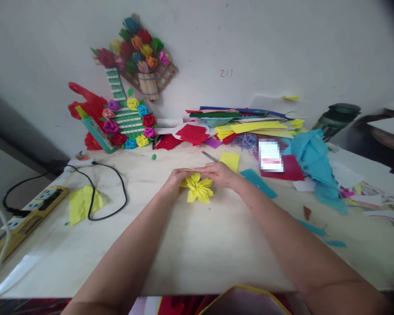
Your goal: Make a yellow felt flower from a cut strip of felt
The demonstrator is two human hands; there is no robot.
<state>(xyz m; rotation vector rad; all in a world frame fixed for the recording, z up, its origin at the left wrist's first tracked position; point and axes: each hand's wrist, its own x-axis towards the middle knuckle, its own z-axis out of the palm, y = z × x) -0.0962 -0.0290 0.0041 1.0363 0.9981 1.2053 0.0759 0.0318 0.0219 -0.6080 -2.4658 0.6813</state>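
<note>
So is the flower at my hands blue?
No, the flower by your left hand and right hand has yellow petals.

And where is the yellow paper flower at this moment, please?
In the head view, the yellow paper flower is near the centre, between the left hand and the right hand, over the pale table.

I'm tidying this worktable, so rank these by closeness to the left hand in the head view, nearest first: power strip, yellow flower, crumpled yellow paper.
From the left hand:
1. Yellow flower: right at its fingers.
2. Crumpled yellow paper: off to the left, partly under a black cord.
3. Power strip: farther left, by the table's edge.
</note>
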